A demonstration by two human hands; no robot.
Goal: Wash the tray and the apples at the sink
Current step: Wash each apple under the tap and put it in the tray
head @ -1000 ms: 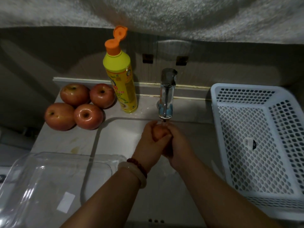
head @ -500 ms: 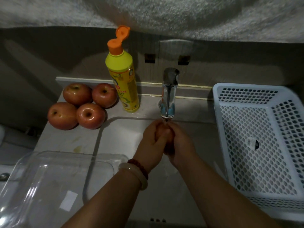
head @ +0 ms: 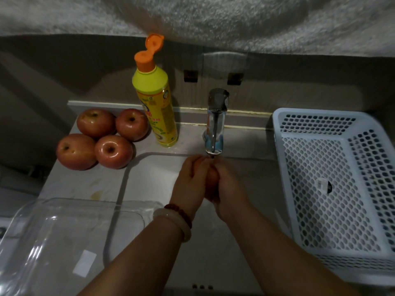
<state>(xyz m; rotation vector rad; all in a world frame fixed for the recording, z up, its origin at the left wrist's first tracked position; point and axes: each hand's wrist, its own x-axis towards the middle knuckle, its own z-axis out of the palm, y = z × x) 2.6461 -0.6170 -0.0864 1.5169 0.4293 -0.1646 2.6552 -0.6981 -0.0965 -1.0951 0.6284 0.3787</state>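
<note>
Counter (head: 85,184): pale, dim-lit, with a sink (head: 154,174) set into it below a dark wall.
Tap (head: 215,122): chrome, at the far edge of the sink, spout just over both hands.
Left hand (head: 190,184): fingers curled round the left side of an apple (head: 212,178); two bracelets on the wrist.
Right hand (head: 229,189): fingers curled round the right side of the same apple.
Held apple: over the sink, under the spout, mostly hidden between the palms.
Other apples (head: 100,138): four, red, touching in a cluster on the far left of the counter.
Bottle (head: 157,103): yellow, orange flip cap open, upright just right of the cluster.
Tray (head: 53,242): clear, near left, one corner overhanging the sink, white label on its base.
Basket (head: 333,184): white, perforated, right of the sink.
</note>
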